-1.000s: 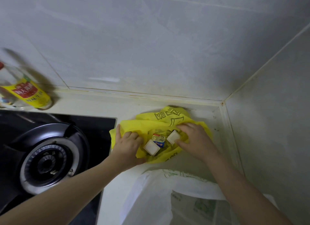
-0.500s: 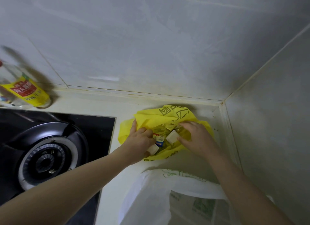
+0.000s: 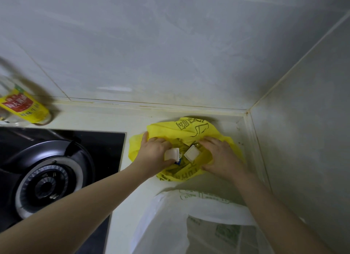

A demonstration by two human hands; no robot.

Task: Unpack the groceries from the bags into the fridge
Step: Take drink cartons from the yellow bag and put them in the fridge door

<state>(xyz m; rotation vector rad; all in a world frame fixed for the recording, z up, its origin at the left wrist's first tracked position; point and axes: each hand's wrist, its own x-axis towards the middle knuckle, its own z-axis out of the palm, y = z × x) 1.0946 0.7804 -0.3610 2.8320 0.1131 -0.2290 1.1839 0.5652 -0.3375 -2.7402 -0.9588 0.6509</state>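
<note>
A yellow plastic bag (image 3: 186, 129) lies open on the counter in the corner. Two small white-topped cartons stand in its mouth. My left hand (image 3: 154, 155) is closed around the left carton (image 3: 171, 153), whose white top shows past my fingers. The right carton (image 3: 191, 153) stands just beside it. My right hand (image 3: 219, 159) presses on the bag's right edge and holds the plastic aside, its fingertips next to the right carton. A bit of blue packaging (image 3: 179, 160) shows between the cartons.
A white plastic bag (image 3: 189, 225) with green print stands nearer to me. A black gas hob (image 3: 49, 178) with its burner fills the left. A bottle with a yellow label (image 3: 22, 107) stands by the back wall. Tiled walls close in behind and on the right.
My left hand has moved right from the bag's left edge into its mouth and closed on the left carton. My right hand has stayed on the bag's right side.
</note>
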